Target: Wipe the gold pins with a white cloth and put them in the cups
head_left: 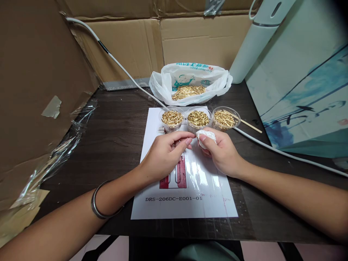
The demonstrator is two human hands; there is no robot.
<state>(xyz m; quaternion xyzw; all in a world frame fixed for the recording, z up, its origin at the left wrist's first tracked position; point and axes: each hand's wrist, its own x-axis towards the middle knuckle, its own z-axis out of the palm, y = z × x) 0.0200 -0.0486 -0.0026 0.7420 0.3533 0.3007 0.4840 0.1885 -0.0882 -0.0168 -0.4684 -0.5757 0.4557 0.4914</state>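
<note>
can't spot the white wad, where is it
In the head view, the white wad is held in the right hand, just below the middle cup.

1. Dark wooden table point(114, 123) spreads out right below me.
2. Brown cardboard wall point(141, 47) closes off the back and left.
3. Blue-and-white painted panel point(304, 90) stands at the right.
4. Pale pink floor point(258, 252) peeks out underneath.

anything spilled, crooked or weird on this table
No spill: the three cups stand upright. A wooden stick lies slanted over the right cup rim, and crumpled clear film peels off the cardboard wall on the left.
</note>
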